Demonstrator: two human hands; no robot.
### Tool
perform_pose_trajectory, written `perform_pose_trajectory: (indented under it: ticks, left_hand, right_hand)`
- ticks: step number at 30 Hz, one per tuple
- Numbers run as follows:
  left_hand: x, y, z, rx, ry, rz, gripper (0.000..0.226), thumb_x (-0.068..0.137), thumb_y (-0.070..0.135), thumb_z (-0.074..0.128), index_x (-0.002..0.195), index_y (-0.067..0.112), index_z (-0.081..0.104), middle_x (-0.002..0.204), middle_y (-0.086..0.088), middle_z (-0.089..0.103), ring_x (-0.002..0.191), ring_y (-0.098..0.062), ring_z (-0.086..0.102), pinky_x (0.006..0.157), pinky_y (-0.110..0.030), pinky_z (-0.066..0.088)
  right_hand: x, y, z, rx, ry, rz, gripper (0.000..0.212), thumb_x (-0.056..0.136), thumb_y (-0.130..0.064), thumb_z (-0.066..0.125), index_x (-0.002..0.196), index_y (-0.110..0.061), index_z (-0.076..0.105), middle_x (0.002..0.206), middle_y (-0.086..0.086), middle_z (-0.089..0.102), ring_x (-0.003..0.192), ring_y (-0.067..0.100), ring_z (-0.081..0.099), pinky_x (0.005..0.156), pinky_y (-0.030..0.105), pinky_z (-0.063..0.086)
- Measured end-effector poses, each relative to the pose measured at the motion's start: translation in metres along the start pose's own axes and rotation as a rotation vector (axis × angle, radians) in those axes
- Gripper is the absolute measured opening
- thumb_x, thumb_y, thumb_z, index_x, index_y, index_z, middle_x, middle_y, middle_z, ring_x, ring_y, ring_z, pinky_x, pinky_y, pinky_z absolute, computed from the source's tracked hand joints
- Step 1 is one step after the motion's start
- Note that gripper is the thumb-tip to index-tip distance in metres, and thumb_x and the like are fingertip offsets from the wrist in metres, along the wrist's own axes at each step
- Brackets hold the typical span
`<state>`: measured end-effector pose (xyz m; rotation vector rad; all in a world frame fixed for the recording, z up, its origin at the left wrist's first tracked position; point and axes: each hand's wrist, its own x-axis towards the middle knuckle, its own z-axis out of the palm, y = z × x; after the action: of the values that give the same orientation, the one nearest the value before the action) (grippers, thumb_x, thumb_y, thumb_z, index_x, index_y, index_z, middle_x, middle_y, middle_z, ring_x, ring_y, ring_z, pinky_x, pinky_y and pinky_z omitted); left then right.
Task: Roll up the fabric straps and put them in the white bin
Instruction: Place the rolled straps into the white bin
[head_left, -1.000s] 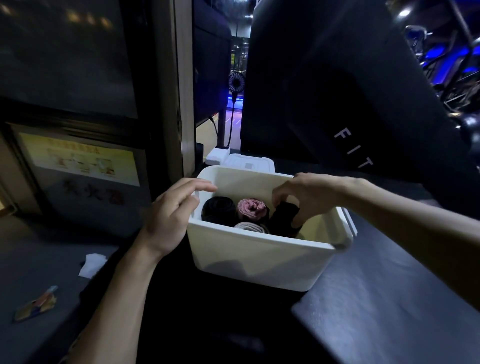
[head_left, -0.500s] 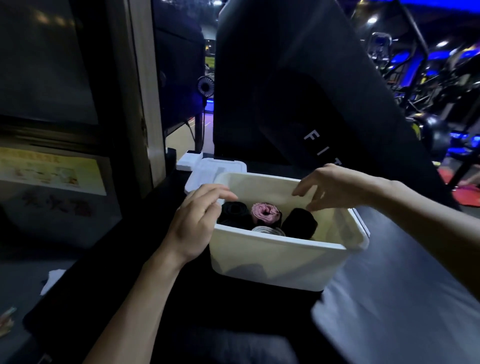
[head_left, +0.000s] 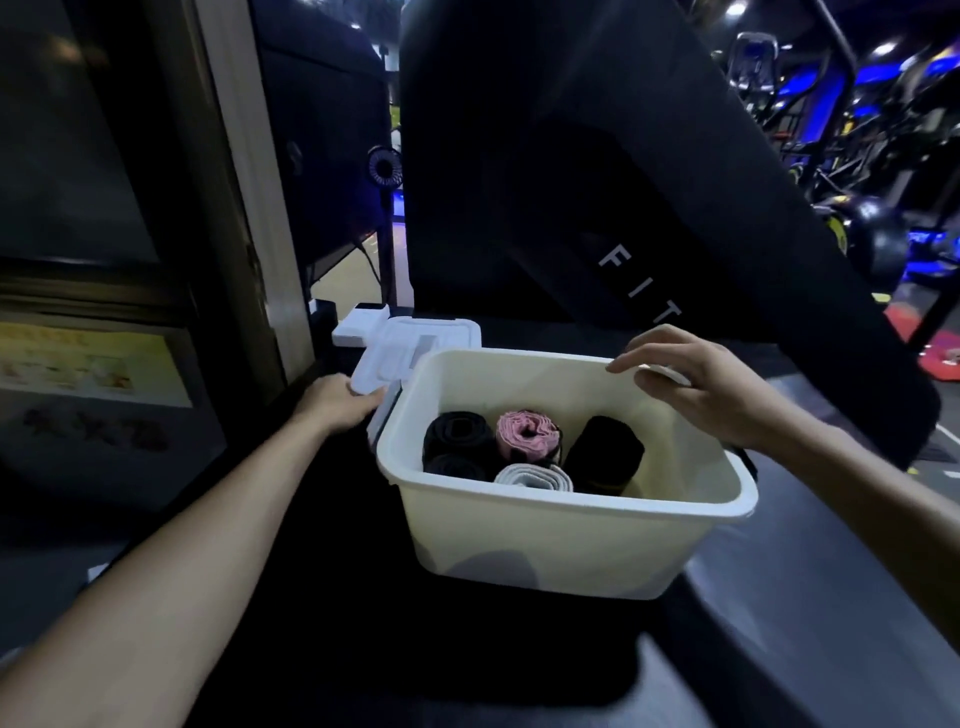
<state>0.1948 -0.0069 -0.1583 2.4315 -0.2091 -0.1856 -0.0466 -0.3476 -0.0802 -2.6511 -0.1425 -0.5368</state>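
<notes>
Five rolled straps (head_left: 527, 451) sit in the white bin (head_left: 545, 540) — left hand (head_left: 340, 402) grips the lid (head_left: 415, 345), right hand (head_left: 701, 384), fingers loose, should steady the rim.

One view only, head cam, wide-angle w/ curved edges. Looks fwd and down from the person's head, both forearms entering from the near bottom edge. White bin (head_left: 545, 540) sits centre frame, close, seen from above so its inside shows. Left hand (head_left: 337, 402) at the bin's far left, right hand (head_left: 711, 384) at its far right rim. Gym machines far right, bkgd.
</notes>
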Motion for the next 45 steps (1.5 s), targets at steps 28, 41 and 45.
perform_pose_trajectory:
  ticks: [28,41,45]
  left_hand:
    - [0.018,0.01,-0.02,-0.7,0.107,-0.237,0.032,0.086,-0.016,0.069,0.114,-0.005,0.061,0.11,-0.024,0.067,0.085,-0.032,0.069,0.06,-0.037,0.063]
    - [-0.12,0.083,-0.125,-1.078,-0.036,0.266,0.013,0.101,0.0,0.056,0.101,0.007,0.067,0.075,-0.002,0.074,0.061,-0.01,0.07,0.056,-0.023,0.058]
    - [-0.132,0.096,-0.093,-1.018,-0.094,0.226,0.01,0.1,-0.001,0.059,0.096,0.006,0.065,0.064,0.001,0.073,0.052,-0.007,0.067,0.049,-0.021,0.054]
  right_hand:
    - [0.002,-0.005,0.005,-0.198,-0.032,0.003,0.033,0.095,-0.006,0.06,0.117,-0.028,0.073,0.121,-0.012,0.051,0.102,0.018,0.061,0.09,0.033,0.049]
    - [-0.012,-0.067,-0.043,0.768,0.389,0.474,0.041,0.106,-0.051,0.04,0.114,-0.018,0.064,0.105,0.002,0.07,0.095,0.024,0.068,0.083,0.042,0.053]
    - [-0.036,-0.085,-0.054,0.793,0.122,0.636,0.047,0.104,-0.053,0.045,0.103,-0.012,0.068,0.093,0.013,0.069,0.077,0.024,0.065,0.056,0.025,0.052]
